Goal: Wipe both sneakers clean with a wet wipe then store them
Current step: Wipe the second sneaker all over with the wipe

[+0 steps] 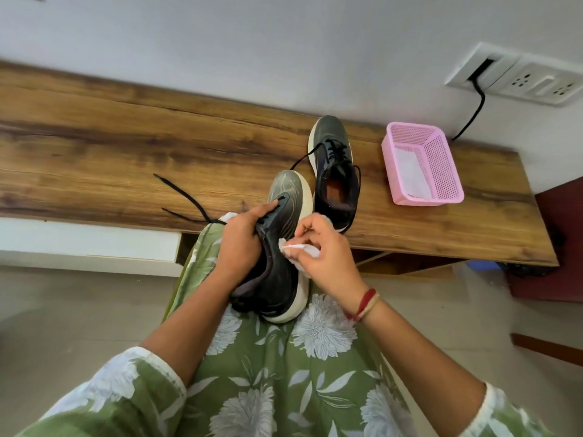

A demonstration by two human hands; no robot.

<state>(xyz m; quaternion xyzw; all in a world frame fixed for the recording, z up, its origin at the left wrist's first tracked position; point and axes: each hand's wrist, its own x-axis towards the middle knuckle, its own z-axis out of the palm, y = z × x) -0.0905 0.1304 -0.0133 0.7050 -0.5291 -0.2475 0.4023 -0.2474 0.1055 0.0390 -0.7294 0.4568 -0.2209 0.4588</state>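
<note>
Two sneakers are counted: nearest, over a green floral lap, the first sneaker (284,279) is gripped at its collar by the curled fingers (268,209) of the left hand (239,244). A single wet wipe (299,249) is pinched in the fingers (310,230) of the right hand (325,257) against its side, part of the white sole being hidden by that hand. Beyond, the second sneaker (334,171) is set upright on the wooden worktop (126,146) with black laces (186,197) trailed loose, one pink basket (422,165) holding a white sheet is placed near its right, and farthest, one socket panel (517,77) with one black cable (473,115) is seen on the wall.

white wall (252,33), wooden bench (94,146), wall sockets (533,82), tiled floor (63,310)
</note>
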